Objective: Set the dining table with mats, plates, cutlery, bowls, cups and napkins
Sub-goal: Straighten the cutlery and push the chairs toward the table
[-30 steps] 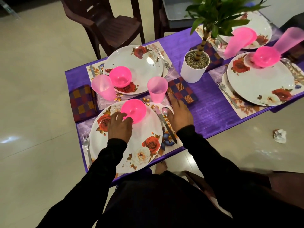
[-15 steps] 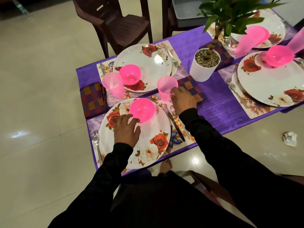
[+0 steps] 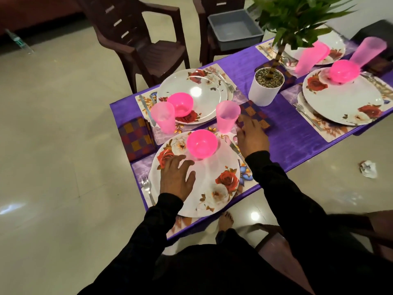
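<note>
Right hand [image 3: 253,138] moved onto purple tablecloth's [image 3: 297,141] napkin [image 3: 255,116].

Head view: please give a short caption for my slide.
Left hand on a plate, right hand touching a napkin.

One cam only, head-worn, looking fwd and steeply down from above the table [image 3: 297,145] near edge, close over the nearest corner; far end runs off top right of frame. No 2nd view to overlap.

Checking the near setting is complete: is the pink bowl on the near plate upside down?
No. The pink bowl sits upright on the near plate, its hollow facing up.
</note>
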